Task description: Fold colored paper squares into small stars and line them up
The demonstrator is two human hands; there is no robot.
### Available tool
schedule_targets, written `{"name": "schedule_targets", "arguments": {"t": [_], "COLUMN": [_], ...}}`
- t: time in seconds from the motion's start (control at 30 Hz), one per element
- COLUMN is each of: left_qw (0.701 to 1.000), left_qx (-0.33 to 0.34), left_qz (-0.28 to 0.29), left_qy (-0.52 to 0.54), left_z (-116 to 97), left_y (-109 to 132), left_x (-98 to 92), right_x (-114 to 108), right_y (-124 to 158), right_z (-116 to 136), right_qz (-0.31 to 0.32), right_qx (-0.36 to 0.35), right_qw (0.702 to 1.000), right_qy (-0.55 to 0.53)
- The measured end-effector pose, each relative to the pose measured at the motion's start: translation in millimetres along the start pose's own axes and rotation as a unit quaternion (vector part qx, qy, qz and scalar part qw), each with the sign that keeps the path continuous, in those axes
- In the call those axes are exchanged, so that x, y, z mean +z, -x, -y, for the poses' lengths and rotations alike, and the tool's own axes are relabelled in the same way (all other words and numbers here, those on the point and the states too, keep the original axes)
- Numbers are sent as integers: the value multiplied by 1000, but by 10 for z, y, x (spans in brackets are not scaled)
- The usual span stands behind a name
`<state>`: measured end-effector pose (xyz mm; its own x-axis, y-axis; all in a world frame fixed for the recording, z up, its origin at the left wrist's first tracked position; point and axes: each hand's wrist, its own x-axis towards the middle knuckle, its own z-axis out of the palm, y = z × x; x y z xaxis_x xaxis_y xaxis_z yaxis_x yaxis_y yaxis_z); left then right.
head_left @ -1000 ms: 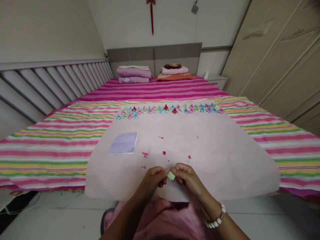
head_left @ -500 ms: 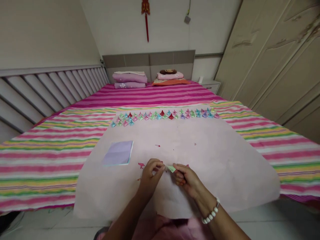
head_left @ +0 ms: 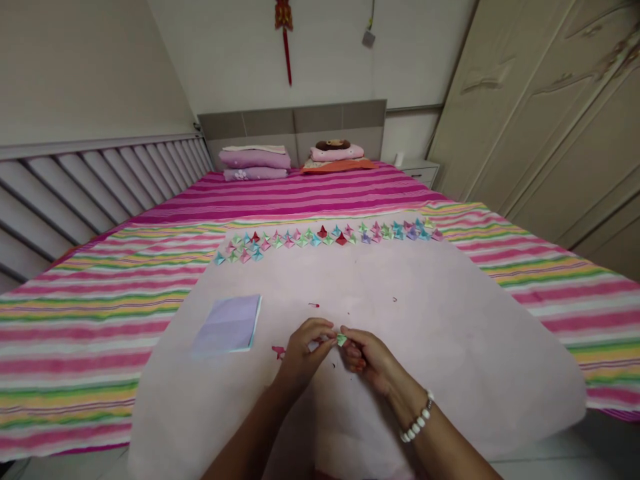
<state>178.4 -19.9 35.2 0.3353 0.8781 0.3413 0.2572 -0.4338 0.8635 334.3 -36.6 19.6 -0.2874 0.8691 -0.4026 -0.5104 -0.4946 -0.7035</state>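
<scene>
Between my fingertips is a small piece of folded light-green paper (head_left: 341, 339). My left hand (head_left: 307, 347) pinches its left end, and my right hand (head_left: 367, 357), with a white bead bracelet at the wrist, grips the right side; fingers partly hide it. Both hands are just above a large pale sheet (head_left: 425, 373) on the bed. To the left lies a stack of square paper (head_left: 230, 323), lilac on top. Pink paper scraps (head_left: 278, 351) lie beside my left hand. Farther off, folded paper pieces (head_left: 323, 232) in several colours stand in rows along the sheet's far edge.
A small red pin-like item (head_left: 314, 305) and a tiny curved bit (head_left: 395, 299) lie on the sheet. Striped bedding (head_left: 540, 267) surrounds it. Folded quilts (head_left: 255, 160) rest by the headboard (head_left: 270, 123). A bed rail (head_left: 100, 150) runs along the left, a wardrobe (head_left: 530, 113) along the right.
My hands have drawn closer together around the green paper, and less of it shows now. The camera view has shifted slightly; the paper stack and folded pieces stay in place.
</scene>
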Motion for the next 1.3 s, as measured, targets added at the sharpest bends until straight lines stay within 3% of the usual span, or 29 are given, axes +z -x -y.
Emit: {"name": "schedule_targets", "arguments": {"t": [0.3,0.73,0.87,0.93,1.07,1.13,1.3], "left_qw": [1000,999,998,999,999,999,998], "left_qx": [-6,-46,-50,-42,-27,-20,-16], "left_qz": [5,-10,-14,-23,-24,-24,-42], "left_qy": [-3,27,24,7,-13,-20,-41], "left_z": [173,349,423,468,536,556,607], "left_y": [-147,-255,-282,-291,-304,-306,-288], "left_x": [26,66,51,35,18,26,66], "right_x": [-10,9,-45,-65,-75,-78,-103], "right_y": [-178,-320,-354,-353,-368,-396,-469], "right_z": [66,67,58,53,17,-12,-79], "right_qz": [-21,-72,-124,-146,-93,-72,-92], "right_qx": [-15,-121,-200,-276,-399,-405,-402], "right_qw": [999,978,951,918,844,838,838], "right_qy": [36,157,203,243,346,358,359]}}
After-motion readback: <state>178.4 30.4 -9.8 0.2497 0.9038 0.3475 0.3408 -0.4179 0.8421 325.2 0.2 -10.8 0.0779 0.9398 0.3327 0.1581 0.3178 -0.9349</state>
